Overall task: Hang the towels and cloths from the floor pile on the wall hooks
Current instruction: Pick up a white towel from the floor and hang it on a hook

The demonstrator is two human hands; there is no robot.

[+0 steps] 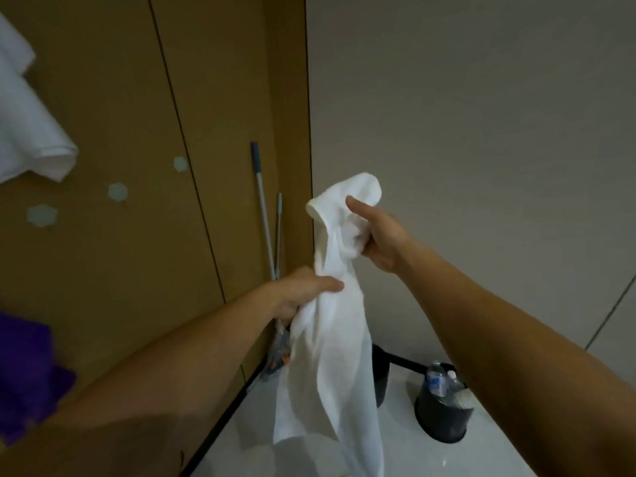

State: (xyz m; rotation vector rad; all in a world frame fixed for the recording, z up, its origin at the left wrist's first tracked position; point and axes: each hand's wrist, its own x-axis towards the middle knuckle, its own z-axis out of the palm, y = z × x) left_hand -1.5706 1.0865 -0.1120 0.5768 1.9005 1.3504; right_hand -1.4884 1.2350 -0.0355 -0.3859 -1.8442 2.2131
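Gripping right hand [382, 241]: you clutch the top of the white towel [330, 356].
Left hand [303, 290]: you pinch its middle.
Tail: hangs below both.

The towel [330, 321] you hold is plain white, with no pattern. On the left, the wall panels [120, 98] are mustard brown with thin dark seams, and the three hexagon hooks [118, 191] on them are pale blue-green. The hanging cloth [31, 132] at far left is white; the purple cloth [24, 373] at near left is deep violet. The corner pole [263, 215] is silver, tipped blue. The right wall [481, 115] is pale grey. The floor [395, 452] is glossy white, the bin [444, 418] black, and the bottle [435, 378] clear with a blue label.
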